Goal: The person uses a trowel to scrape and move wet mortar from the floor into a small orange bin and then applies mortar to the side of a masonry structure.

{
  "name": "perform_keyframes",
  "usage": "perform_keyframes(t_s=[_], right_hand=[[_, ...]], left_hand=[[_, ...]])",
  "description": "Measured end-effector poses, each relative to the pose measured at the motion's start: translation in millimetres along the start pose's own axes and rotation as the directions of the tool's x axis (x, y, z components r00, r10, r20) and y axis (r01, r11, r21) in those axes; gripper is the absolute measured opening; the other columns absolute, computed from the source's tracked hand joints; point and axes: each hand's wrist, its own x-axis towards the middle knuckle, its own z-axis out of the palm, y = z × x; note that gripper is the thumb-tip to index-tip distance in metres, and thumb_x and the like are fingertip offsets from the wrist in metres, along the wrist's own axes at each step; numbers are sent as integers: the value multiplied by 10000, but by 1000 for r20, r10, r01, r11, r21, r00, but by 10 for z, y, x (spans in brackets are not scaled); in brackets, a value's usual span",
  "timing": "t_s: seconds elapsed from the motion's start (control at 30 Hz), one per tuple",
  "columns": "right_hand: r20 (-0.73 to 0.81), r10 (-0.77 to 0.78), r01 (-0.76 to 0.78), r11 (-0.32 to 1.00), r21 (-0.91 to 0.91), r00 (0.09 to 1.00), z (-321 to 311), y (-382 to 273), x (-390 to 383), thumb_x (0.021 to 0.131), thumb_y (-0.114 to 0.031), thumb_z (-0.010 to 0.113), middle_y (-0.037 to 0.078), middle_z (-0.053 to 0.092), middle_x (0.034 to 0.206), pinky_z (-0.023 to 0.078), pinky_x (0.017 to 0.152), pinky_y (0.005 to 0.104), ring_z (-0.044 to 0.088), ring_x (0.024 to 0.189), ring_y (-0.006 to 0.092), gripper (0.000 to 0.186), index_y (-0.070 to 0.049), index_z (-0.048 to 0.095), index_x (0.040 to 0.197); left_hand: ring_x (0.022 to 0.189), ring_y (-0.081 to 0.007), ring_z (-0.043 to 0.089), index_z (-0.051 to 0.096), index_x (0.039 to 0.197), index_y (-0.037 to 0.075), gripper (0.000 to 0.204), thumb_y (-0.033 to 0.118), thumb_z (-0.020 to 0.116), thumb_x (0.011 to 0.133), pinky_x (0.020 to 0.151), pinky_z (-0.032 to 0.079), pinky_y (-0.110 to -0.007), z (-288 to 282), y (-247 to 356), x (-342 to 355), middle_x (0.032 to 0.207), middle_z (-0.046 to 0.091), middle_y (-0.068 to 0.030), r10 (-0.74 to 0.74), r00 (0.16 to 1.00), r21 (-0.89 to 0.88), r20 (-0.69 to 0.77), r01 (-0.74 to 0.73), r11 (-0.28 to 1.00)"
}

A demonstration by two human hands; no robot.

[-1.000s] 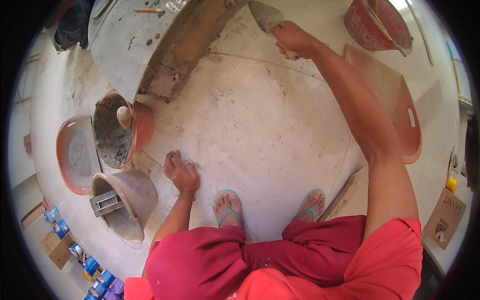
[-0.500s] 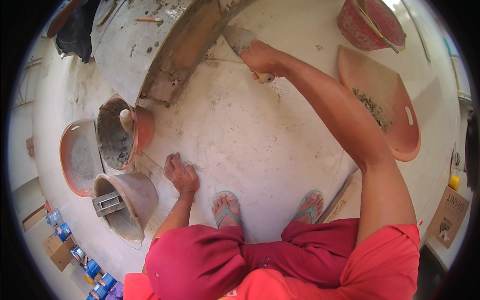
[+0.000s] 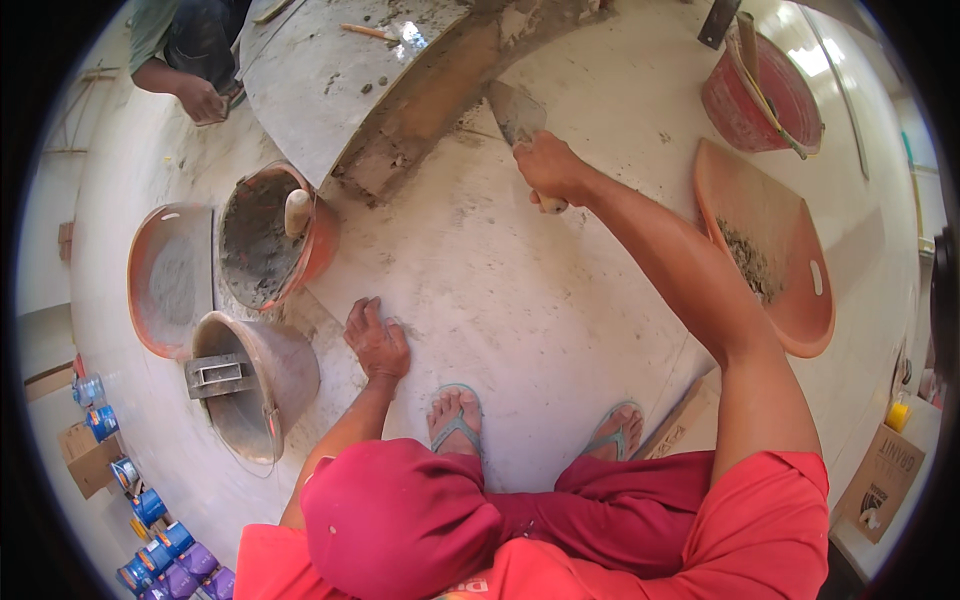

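My right hand (image 3: 548, 168) grips a trowel (image 3: 515, 110) by its handle, its blade at the foot of a curved, mortar-stained edge (image 3: 430, 110) under a grey board (image 3: 330, 75). My left hand (image 3: 376, 345) rests open on the pale floor beside my left foot. Left of it stand an orange bucket of grey mortar (image 3: 255, 240) with a tool handle in it and a dirty pale bucket (image 3: 280, 370) with a metal tool across its rim. To my right lies an orange scoop-shaped tray (image 3: 800, 270) holding loose grey debris.
A red bucket (image 3: 740, 100) stands at the back right. A second orange tray (image 3: 150, 280) lies at the far left. Blue and purple cans (image 3: 175, 540) and cardboard boxes line the lower left. A co-worker's hand (image 3: 200, 98) and dark-clothed leg show at the upper left.
My right hand and trowel have moved down and left from the back right to the curved edge. Debris now shows in the right tray. The co-worker's hand has come into view.
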Motion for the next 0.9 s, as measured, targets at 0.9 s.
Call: perform_keyframes(t_s=[0.9], right_hand=[[216, 2, 68, 946, -316, 976, -138, -156, -666, 1079, -313, 596, 188, 661, 856, 541, 494, 388, 661, 588, 233, 540, 73, 434, 1422]], left_hand=[[1380, -379, 471, 600, 1382, 71, 497, 210, 618, 906, 1144, 331, -529, -49, 20, 19, 1465, 532, -174, -11, 1000, -58, -25, 10, 998]])
